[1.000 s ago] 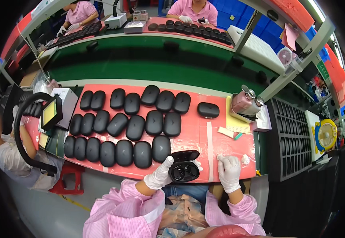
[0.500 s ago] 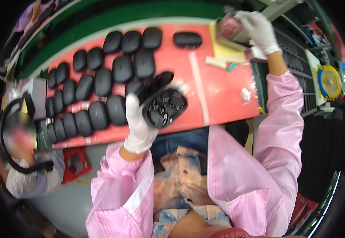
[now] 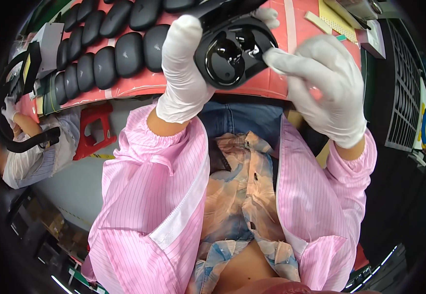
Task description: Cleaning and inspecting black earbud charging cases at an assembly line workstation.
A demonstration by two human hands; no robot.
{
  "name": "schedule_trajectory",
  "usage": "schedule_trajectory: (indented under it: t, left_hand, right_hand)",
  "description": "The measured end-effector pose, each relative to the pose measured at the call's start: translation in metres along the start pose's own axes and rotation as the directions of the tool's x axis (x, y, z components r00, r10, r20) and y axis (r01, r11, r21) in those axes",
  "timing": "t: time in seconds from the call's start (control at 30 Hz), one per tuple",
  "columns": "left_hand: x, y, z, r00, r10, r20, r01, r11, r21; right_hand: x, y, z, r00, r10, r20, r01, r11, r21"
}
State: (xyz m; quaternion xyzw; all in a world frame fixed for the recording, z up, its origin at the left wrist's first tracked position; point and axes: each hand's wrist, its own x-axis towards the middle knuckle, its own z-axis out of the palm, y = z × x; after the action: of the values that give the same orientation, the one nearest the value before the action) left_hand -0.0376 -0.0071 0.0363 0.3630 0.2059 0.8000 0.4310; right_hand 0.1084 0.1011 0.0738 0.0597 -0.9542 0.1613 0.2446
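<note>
My gloved left hand [image 3: 186, 73] is wrapped round a glossy black earbud case [image 3: 257, 73]. Its lid stands open, and two shiny black earbuds [image 3: 228, 49] sit in the rounded wells inside. The thumb lies along the case's left side, while other fingertips show behind it. My right hand [image 3: 328, 83], also in a white glove, is at the case's right edge with its index finger and thumb drawn together. Whatever may be between those fingertips is too small to make out.
Rows of closed black cases [image 3: 129, 55] line the red table mat [image 3: 301, 32] at left. A yellow pad [image 3: 338, 22] and a white box [image 3: 374, 39] lie at far right. Another person's gloved hand [image 3: 10, 110] shows at far left, near a red stool [image 3: 95, 130].
My right hand has come back from the container at the far right to the open case. The left hand has lifted the case nearer, and the view has tipped down toward my lap.
</note>
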Motion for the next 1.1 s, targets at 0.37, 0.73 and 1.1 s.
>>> schedule_trajectory:
  t: [0.37, 0.73, 1.1]
  left_hand:
    - [-0.046, 0.012, 0.003, 0.873, -0.264, -0.410, 0.314, 0.947, 0.058]
    - [-0.040, 0.012, 0.004, 0.907, -0.170, -0.385, 0.252, 0.952, 0.172]
    - [-0.038, 0.004, 0.020, 0.842, -0.088, -0.532, 0.238, 0.946, 0.221]
  right_hand:
    - [-0.002, -0.017, 0.010, 0.994, 0.052, -0.095, -0.065, 0.988, -0.143]
    - [-0.004, 0.000, 0.011, 0.947, 0.096, -0.307, -0.002, 0.957, 0.291]
    - [-0.041, -0.014, 0.046, 0.910, 0.228, -0.346, -0.281, 0.953, -0.110]
